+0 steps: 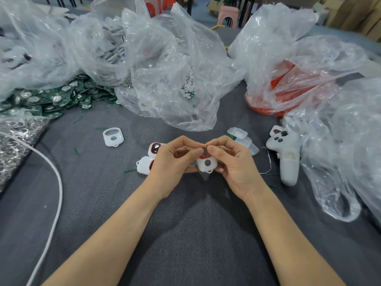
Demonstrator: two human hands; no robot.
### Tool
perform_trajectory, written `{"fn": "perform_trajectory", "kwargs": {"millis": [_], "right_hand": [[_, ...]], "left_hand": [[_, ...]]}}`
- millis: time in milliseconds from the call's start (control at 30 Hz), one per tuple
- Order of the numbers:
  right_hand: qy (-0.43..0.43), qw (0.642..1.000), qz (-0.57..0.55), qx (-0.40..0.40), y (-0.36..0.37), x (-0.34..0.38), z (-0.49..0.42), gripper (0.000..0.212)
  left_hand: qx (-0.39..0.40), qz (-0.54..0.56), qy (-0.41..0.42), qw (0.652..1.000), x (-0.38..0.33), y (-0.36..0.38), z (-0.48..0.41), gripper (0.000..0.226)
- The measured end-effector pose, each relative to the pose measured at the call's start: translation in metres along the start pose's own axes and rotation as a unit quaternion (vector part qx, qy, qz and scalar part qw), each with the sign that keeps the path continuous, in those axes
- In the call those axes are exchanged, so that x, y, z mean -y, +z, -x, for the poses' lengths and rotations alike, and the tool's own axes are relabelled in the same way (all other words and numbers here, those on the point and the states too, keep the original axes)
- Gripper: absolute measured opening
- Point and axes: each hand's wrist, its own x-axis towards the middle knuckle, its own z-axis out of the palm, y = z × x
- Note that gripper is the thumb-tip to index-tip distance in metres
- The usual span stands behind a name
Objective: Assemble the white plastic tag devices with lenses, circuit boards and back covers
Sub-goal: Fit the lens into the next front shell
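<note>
Both hands meet mid-table [185, 234]: the left hand [171, 159] and right hand [233, 162] curl around one white tag [206, 164], fingertips pinching its red-rimmed top. Two finished tags [144, 165] lie just at 9 o'clock, an empty shell [113, 137] lies at 10, and circuit boards [51, 100] are heaped farther off at 10.

Held tag [206, 163]: top hidden behind left hand [171, 159] and right hand [233, 162]. Speck [205, 144] at the fingertips: too small to identify. Two tags [144, 165]: partly covered by left hand. Covers [240, 135]: partly behind right hand. Cable [55, 203]: cut by left and bottom edges. Red bag [288, 89]: contents blurred by plastic.
</note>
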Motion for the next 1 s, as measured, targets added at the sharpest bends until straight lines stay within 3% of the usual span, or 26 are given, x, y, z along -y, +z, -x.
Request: {"fn": "perform_trajectory", "kwargs": {"millis": [200,233,400,767,1000], "right_hand": [[-0.006,1.0,0.021,0.007,0.0013,0.0008,0.002,0.007],[-0.004,1.0,0.028,0.009,0.0017,0.0014,0.0023,0.002],[-0.015,0.998,0.066,0.009,0.0032,0.0016,0.0039,0.022],[-0.054,0.995,0.078,0.028,0.0007,0.0002,0.004,0.018],[-0.069,0.993,0.099,0.012,-0.001,-0.0035,0.0021,0.01]], "left_hand": [[0.003,-0.085,0.047,0.995,-0.0002,-0.0033,-0.0027,0.033],[0.003,-0.103,0.051,0.993,-0.0003,-0.0038,-0.0023,0.034],[-0.006,-0.199,0.077,0.977,0.0024,-0.0072,-0.0026,0.018],[-0.024,-0.152,0.052,0.987,0.0032,-0.0032,-0.0027,0.007],[-0.012,-0.178,0.05,0.983,0.0014,-0.0027,-0.0013,0.015]]}}
